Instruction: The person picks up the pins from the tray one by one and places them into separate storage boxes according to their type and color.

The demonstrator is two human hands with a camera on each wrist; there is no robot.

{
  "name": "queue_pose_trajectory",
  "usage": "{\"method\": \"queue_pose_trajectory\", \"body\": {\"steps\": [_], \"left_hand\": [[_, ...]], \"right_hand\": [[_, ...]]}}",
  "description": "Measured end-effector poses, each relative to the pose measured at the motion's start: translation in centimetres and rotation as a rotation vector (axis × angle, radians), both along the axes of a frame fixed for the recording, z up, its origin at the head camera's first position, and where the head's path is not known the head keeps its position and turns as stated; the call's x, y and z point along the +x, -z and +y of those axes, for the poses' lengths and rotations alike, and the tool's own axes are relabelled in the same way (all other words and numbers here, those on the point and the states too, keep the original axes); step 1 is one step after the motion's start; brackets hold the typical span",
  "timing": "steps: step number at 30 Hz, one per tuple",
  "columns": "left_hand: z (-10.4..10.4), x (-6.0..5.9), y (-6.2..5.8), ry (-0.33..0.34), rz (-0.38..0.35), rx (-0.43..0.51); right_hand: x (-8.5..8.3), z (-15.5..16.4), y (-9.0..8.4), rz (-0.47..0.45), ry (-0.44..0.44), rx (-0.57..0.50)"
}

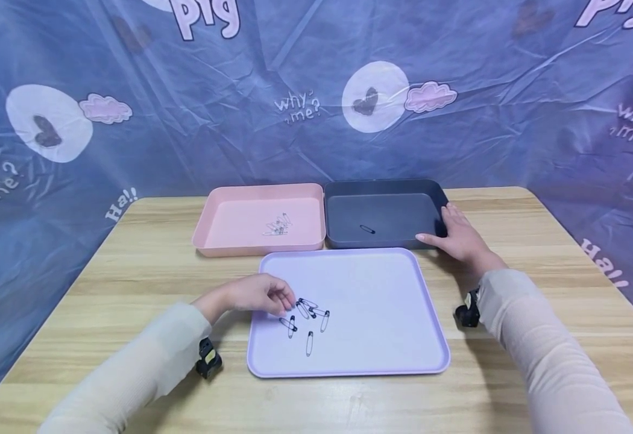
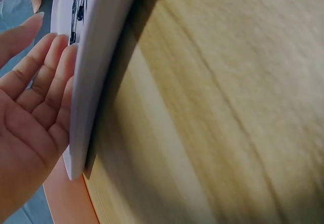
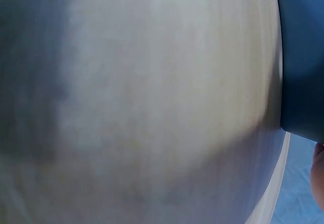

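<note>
Safety pins on a lilac tray, two hands at work

We see a smooth, matte lilac tray (image 1: 381, 313) with rounded corners lying on the pale wood-grain bench (image 1: 132, 265); a loose cluster of thin black safety pins (image 1: 305, 316) lies on its left part. Our left hand (image 1: 254, 294) hovers at the tray's left edge, fingertips curled just beside the pins, perhaps touching one; the grip looks relaxed, grasping nothing we can make out. Our right hand (image 1: 460, 238) rests with straight fingers against the right wall of the dark grey bin (image 1: 384, 214), which holds one black pin (image 1: 367, 229). The pink bin (image 1: 229, 223) alongside holds silvery pins (image 1: 278, 225). Bare bench lies open on both sides.
</note>
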State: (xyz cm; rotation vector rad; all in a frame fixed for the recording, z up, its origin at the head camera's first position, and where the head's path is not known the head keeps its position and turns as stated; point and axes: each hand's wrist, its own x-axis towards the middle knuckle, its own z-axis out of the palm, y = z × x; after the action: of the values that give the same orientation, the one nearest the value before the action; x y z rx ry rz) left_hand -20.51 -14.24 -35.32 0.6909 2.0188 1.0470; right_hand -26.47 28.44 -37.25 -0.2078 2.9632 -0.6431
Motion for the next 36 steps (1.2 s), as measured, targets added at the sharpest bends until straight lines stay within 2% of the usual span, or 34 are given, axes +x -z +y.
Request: {"method": "queue_pose_trajectory", "body": {"steps": [3, 9, 15, 22, 27, 36], "left_hand": [[-0.1, 0.2, 0.0, 0.018, 0.034, -0.023], [0.0, 0.8, 0.6, 0.1, 0.203, -0.09], [0.1, 1.2, 1.1, 0.109, 0.303, -0.102], [0.1, 1.3, 1.3, 0.125, 0.354, -0.072], [0.2, 1.3, 1.5, 0.128, 0.377, -0.085], [0.3, 1.0, 1.3, 0.097, 0.335, -0.088]], "right_hand": [[0.0, 0.0, -0.1, -0.007, 0.002, -0.001], [-0.1, -0.1, -0.1, -0.004, -0.007, -0.004], [-0.1, -0.1, -0.1, 0.001, -0.007, -0.002], [0.0, -0.1, -0.2, 0.002, 0.0, -0.011], [-0.1, 0.0, -0.1, -0.002, 0.001, -0.01], [-0.1, -0.1, -0.1, -0.007, -0.006, -0.015]]}}
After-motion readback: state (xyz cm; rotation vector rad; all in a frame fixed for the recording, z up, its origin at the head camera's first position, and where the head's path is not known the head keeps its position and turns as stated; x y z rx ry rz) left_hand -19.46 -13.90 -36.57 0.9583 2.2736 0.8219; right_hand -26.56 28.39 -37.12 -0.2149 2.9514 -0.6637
